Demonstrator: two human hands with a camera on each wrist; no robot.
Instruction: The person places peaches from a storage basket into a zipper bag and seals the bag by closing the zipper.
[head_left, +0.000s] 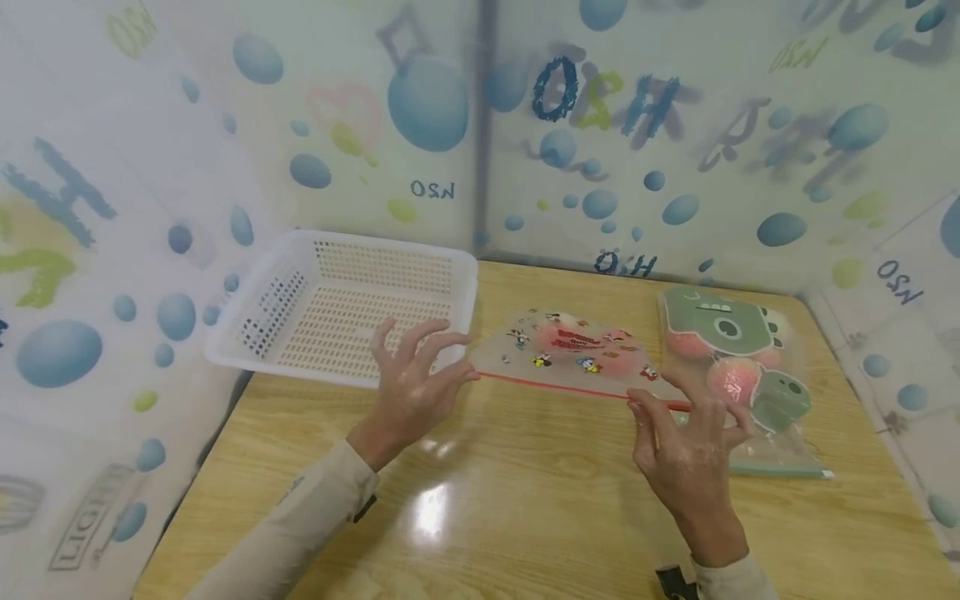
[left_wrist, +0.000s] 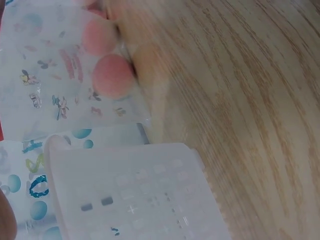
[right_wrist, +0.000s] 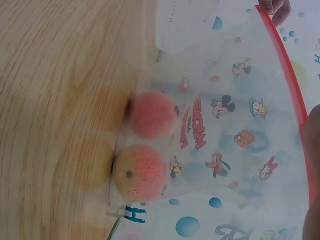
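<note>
A clear zip bag [head_left: 577,354] with cartoon prints stands upright on the table, its red zip edge [right_wrist: 285,60] on top. Inside its bottom sit two apples [right_wrist: 152,115], red and yellowish. At the left end of the zip, my left hand [head_left: 412,392] pinches the bag's corner between thumb and finger, the other fingers spread. My right hand [head_left: 690,458] pinches the red zip edge towards the right end with thumb and index finger. Whether the zip is sealed cannot be made out.
A white perforated plastic basket [head_left: 352,312] sits left of the bag, behind my left hand. Another zip bag [head_left: 716,321] with green dinosaur prints and a green zip lies at the right, holding several reddish apples [head_left: 733,381]. Patterned curtains [head_left: 630,192] surround the wooden table [head_left: 510,500].
</note>
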